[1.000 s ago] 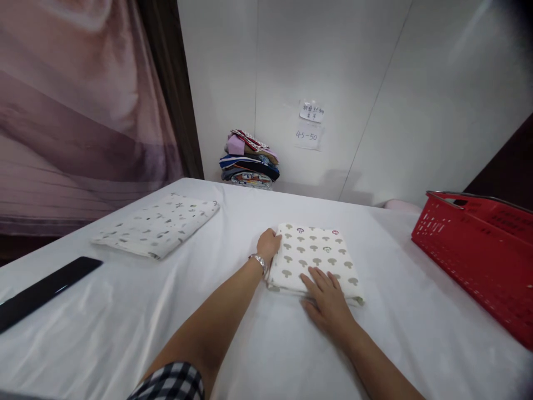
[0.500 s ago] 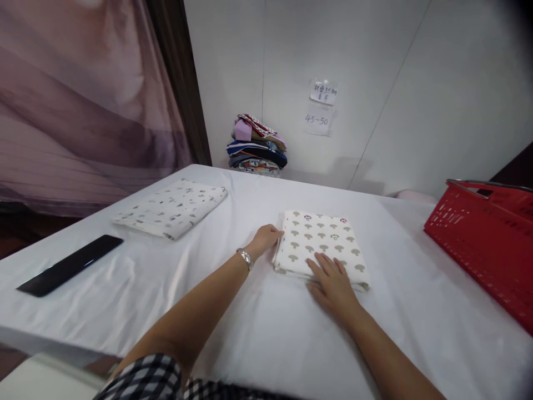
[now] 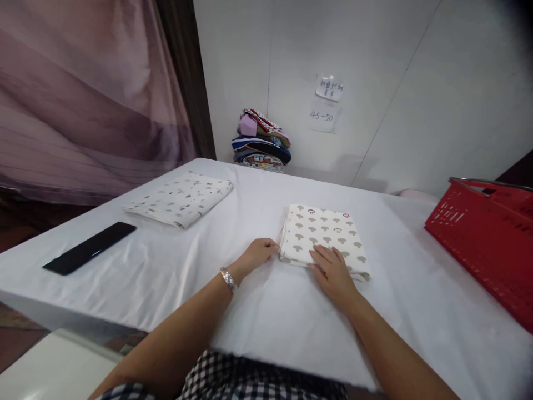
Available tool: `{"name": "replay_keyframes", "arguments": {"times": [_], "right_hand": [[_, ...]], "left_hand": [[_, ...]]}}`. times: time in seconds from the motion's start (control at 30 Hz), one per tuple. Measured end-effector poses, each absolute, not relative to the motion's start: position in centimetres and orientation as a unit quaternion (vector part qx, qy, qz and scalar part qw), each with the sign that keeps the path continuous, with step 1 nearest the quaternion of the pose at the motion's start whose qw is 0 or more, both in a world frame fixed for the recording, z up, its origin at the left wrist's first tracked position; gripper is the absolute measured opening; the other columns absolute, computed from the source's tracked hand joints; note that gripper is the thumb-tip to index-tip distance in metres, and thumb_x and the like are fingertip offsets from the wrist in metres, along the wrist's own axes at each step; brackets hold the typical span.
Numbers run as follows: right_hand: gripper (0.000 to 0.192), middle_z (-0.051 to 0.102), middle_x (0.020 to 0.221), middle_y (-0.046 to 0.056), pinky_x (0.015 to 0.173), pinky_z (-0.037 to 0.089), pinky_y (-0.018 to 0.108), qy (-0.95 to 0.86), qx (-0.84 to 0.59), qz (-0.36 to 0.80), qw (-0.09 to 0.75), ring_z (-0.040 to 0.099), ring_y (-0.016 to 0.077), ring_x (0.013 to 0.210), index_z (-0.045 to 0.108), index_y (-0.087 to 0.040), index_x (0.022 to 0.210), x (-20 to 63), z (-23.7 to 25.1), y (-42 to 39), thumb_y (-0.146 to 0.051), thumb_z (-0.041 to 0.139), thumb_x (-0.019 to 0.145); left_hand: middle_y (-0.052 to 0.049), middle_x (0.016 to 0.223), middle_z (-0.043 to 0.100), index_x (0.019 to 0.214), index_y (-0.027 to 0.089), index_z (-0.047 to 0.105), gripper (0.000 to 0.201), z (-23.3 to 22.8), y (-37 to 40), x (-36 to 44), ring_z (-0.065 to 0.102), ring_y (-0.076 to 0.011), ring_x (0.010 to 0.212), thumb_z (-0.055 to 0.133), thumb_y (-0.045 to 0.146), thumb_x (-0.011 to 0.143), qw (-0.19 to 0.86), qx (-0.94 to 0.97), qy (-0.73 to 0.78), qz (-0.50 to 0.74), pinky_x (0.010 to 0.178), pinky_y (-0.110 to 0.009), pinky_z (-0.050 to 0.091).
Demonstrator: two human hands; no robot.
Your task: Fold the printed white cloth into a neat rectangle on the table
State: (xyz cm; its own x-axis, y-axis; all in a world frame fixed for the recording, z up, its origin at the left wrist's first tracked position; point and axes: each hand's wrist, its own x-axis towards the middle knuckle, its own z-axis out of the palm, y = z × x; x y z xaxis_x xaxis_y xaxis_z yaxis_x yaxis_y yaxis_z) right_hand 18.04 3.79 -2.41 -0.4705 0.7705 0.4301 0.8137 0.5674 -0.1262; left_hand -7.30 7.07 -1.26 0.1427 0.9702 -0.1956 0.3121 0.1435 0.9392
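Two hands at one folded mushroom-print cloth [image 3: 322,237] mid-table: left hand [image 3: 256,254] loosely curled against its left edge, gripping nothing, right hand [image 3: 333,270] flat, fingers spread on its near edge; beyond, one second folded cloth [image 3: 181,199], one red basket [image 3: 487,233], one black bar [image 3: 89,255].

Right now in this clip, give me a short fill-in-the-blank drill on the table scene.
1. The right hand lies flat on the folded cloth printed with ____.
2. The basket at the table's right edge is ____.
3. The left hand touches that cloth's ____ edge.
4. The left wrist wears a ____.

Missing: mushrooms; red; left; bracelet
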Motion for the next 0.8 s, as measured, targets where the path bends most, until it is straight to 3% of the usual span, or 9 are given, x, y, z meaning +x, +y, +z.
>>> {"name": "replay_keyframes", "arguments": {"times": [0.23, 0.5, 0.8], "right_hand": [[0.030, 0.057, 0.121, 0.010, 0.092, 0.040, 0.042, -0.876, -0.415, -0.045, 0.240, 0.049, 0.0236, 0.112, 0.056, -0.021, 0.117, 15.0, -1.7, 4.7, -0.027, 0.041, 0.091], [0.027, 0.063, 0.102, 0.008, 0.079, 0.044, 0.036, -0.872, -0.404, -0.026, 0.275, 0.054, 0.0207, 0.092, 0.062, -0.020, 0.108, 13.1, -1.9, 5.8, -0.021, 0.041, 0.091], [0.029, 0.063, 0.102, 0.008, 0.079, 0.044, 0.036, -0.870, -0.413, -0.016, 0.269, 0.055, 0.0208, 0.093, 0.063, -0.022, 0.109, 12.8, -2.1, 5.4, -0.022, 0.039, 0.092]], "left_hand": [[0.004, 0.053, 0.047, 0.071, 0.016, 0.064, 0.020, -1.2, 6.5, -6.8, 0.039, -0.0088, 0.050, 0.054, 0.033, 0.071, 0.469, 0.589, 0.557, 0.351, 0.050, -0.023, 0.030], [0.002, 0.059, 0.054, 0.071, 0.016, 0.064, 0.020, -0.5, 5.9, -6.4, 0.045, -0.0110, 0.056, 0.052, 0.032, 0.071, 0.454, 0.599, 0.542, 0.376, 0.054, -0.023, 0.034], [-0.001, 0.077, 0.063, 0.079, 0.018, 0.066, 0.022, -1.4, 5.9, -6.0, 0.054, -0.0155, 0.071, 0.050, 0.033, 0.075, 0.419, 0.634, 0.535, 0.369, 0.063, -0.025, 0.040]]}}
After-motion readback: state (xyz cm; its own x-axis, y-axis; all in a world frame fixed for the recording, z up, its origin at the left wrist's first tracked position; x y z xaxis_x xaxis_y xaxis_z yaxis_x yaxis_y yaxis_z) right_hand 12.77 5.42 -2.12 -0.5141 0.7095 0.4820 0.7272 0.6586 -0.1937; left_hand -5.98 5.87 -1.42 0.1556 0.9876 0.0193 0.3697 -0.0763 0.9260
